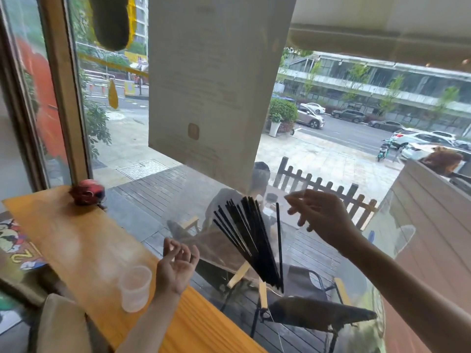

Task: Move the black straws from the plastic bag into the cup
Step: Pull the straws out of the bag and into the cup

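A bundle of black straws [251, 238] fans out upward inside a clear plastic bag [204, 240] held in the air above the counter's far edge. My left hand [175, 268] is palm up with curled fingers and grips the bag's lower left edge. My right hand [321, 217] is raised at the upper right, and its thumb and fingertips seem to pinch the bag's top edge. One straw [279, 240] stands apart, nearly upright, on the right of the bundle. A clear plastic cup [135, 289] stands upright on the wooden counter [84, 245], just left of my left wrist.
The narrow counter runs along a large window pane directly behind the straws. A small red helmet-shaped toy [88, 192] sits at the counter's far left end. A paper sheet [216, 85] is stuck on the glass above. A beige cushion [61, 324] is at the lower left.
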